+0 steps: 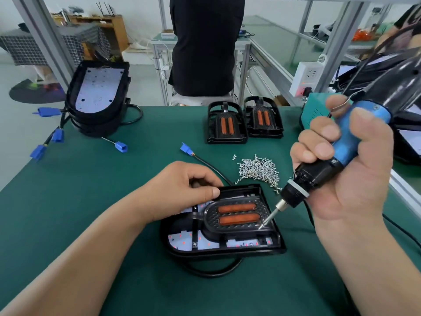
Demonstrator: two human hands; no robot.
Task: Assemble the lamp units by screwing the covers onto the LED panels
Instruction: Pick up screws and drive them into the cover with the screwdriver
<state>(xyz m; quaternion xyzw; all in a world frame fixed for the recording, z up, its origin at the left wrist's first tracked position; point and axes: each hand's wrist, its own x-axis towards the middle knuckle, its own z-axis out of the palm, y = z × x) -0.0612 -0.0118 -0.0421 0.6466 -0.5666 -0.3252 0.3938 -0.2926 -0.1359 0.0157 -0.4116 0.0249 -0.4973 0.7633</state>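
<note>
Sitting near the front of the green table mat [91, 201], the black plastic cover with two orange strips [237, 215] lies on the white LED panel [180, 239]. The blue-and-black electric screwdriver [341, 153] touches its bit to the cover's right corner at a slant. Whether a screw is seated there is too small to tell. Driven tilted, it could slip and scar the plastic. The right hand [348, 174] wraps all fingers round the driver. The left hand [182, 188] curls at the unit's far rim, thumb pressing. A slack hold would let it twist.
</note>
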